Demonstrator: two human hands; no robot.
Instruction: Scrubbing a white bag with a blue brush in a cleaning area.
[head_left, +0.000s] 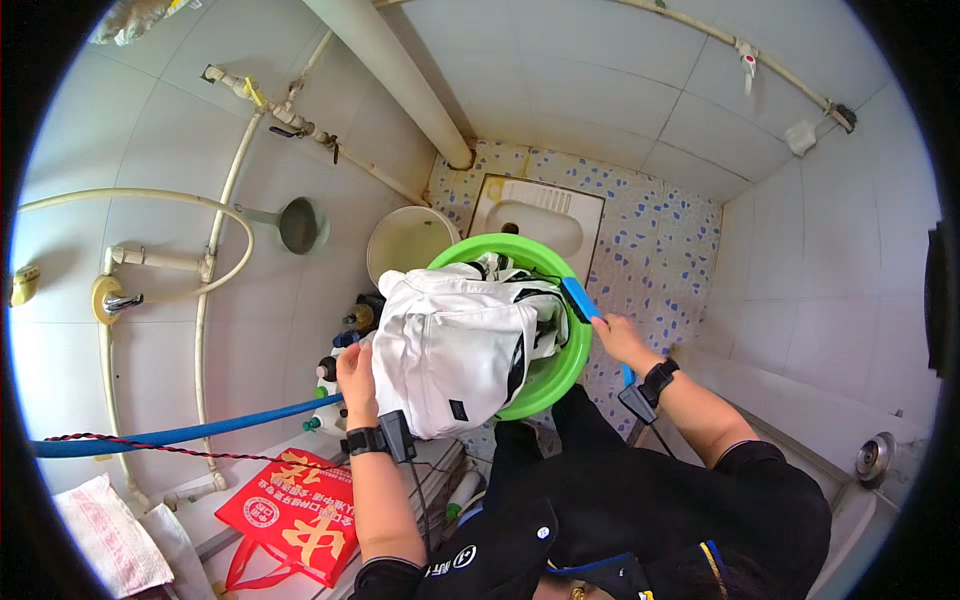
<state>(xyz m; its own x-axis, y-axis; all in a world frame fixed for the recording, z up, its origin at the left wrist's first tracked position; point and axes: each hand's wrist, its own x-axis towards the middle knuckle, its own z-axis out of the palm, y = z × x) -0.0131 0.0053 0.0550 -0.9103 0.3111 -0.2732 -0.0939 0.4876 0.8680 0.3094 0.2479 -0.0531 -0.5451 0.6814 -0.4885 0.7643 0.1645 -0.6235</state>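
Note:
A white backpack (457, 345) with black trim lies in and over a green plastic basin (570, 375), its near left part reaching past the rim. My left hand (358, 379) is at the backpack's left edge, fingers raised against the fabric; whether it grips is hard to tell. My right hand (624, 341) holds a blue scrubbing brush (580, 298) by its handle. The brush head is at the basin's right rim, with its dark bristles towards the backpack. Both wrists wear black straps with small devices.
Behind the basin are a white bucket (412, 238) and a squat toilet (551, 217). Several bottles (326, 416) stand left, near a red bag (289, 517). A blue hose (202, 431) crosses from the left towards my left wrist. Pipes and a ladle (298, 225) are on the left wall.

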